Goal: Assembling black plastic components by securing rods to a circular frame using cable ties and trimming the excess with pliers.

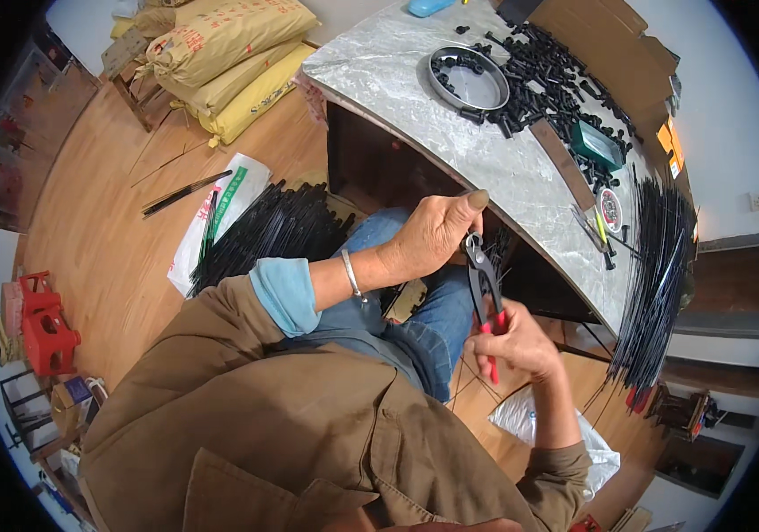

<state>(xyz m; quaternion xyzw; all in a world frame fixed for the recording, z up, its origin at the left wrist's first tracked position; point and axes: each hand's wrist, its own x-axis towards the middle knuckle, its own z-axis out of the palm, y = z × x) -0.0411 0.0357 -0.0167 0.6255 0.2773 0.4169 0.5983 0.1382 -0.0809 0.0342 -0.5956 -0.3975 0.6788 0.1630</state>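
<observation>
My right hand (523,343) grips nippers (479,266) with dark metal jaws and red handle ends. The tool points up and away from me, its jaws close to the thumb of my left hand (437,235). That left hand is closed, thumb along the top; what its fingers pinch is hidden behind the hand. Both hands are above my lap, beside the near edge of a grey marbled table (415,115). A few thin dark rods (502,244) show behind the nippers, under the table edge.
On the table lie a pile of black plastic fittings (543,66), a round metal tray (477,93) and a green box (596,146). Long black rods (654,275) hang over its right edge. More rods (268,235) lie on the floor at left, near stacked yellow sacks (229,53).
</observation>
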